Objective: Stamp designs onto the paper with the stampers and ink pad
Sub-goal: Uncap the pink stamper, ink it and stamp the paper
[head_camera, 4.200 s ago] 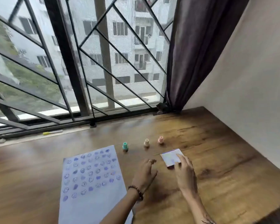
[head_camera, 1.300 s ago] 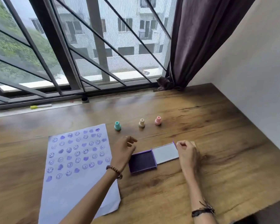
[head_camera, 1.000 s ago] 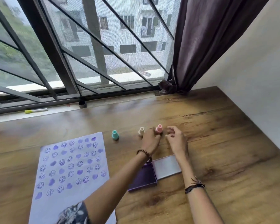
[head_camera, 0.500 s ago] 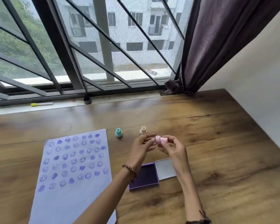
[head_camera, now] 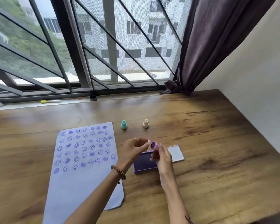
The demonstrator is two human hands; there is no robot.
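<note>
- The pale lilac sheet of paper (head_camera: 86, 160) lay flat on the brown wooden table (head_camera: 208, 143), its upper half filled with purple smileys and hearts and its lower half blank.
- The left hand (head_camera: 132, 150) pinched a small pink cap (head_camera: 148, 141) at its fingertips, above the pad's near-left edge.
- The small pink cylindrical stamper (head_camera: 154, 145) was clamped in the right hand (head_camera: 162, 156), long axis tilted, purple-inked face turned up towards the camera.
- The open purple ink pad (head_camera: 144, 163) sat just below both hands, so the right hand was nearer; the stamper face would probably have to turn downward to ink.
- The pad's white lid (head_camera: 175, 153) lay open to its right.
</note>
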